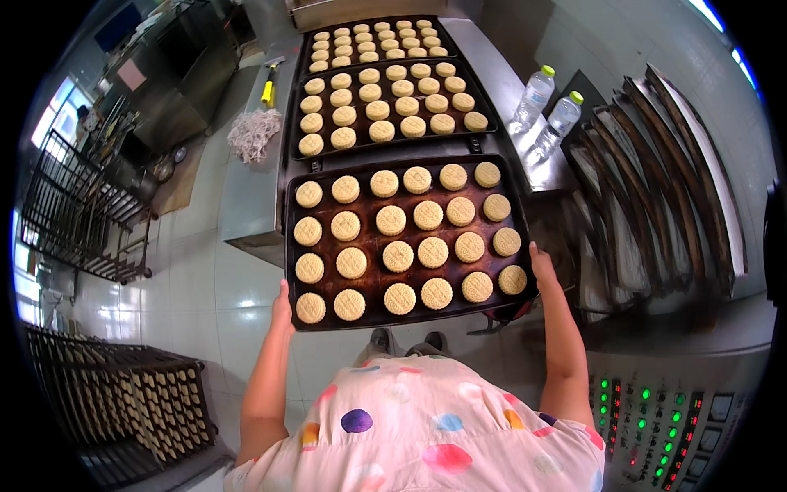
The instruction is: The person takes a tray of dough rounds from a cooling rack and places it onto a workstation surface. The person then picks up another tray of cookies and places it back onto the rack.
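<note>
A dark baking tray [373,324] lies level in front of me, its far end against the metal conveyor and its near end over the floor. Rows of round, pale mooncakes [398,257] with fluted edges and stamped tops cover it. Around the tray's near left corner my left hand [282,310] is closed, fingers partly hidden beneath the rim. My right hand [542,266] grips the right side near its front corner, with the fingers also partly hidden. Just beyond, a second loaded tray [361,149] rests on the conveyor, and a third loaded tray [305,56] sits behind that.
Two plastic bottles [563,119] lie along the right ledge, above dark curved slats [656,180]. On the left ledge are a white string bundle [255,136] and a yellow-handled tool [268,92]. A loaded rack [164,402] stands lower left; a lit control panel [656,426] is lower right.
</note>
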Tool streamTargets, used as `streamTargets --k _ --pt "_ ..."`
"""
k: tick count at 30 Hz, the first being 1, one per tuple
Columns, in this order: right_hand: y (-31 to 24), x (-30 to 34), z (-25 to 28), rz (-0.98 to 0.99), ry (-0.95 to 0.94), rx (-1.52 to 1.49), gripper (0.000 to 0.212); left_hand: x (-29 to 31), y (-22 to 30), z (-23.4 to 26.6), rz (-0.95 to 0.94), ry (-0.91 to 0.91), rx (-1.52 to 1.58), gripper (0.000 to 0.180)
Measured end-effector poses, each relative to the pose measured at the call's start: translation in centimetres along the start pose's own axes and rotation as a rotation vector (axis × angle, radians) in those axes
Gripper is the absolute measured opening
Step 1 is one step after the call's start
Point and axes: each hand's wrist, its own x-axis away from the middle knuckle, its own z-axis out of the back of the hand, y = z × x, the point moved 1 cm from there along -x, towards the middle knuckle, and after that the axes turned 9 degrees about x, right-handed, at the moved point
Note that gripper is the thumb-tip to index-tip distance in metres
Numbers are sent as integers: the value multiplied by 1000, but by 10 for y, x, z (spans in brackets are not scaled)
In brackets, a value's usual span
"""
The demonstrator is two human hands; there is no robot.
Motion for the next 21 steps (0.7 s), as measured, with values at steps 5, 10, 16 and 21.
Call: streamTargets --k 5,10,16,21 --pt "-11 1 5 -6 19 26 57 -21 -8 11 42 -87 28 80" --pt "-5 -12 0 52 -14 -21 54 -33 -21 18 39 -53 49 78" --pt "1 -24 -2 10 -1 11 54 1 -6 -4 12 -27 70 70" --pt "5 -29 -2 41 33 11 56 0 -7 -5 -25 2 44 68"
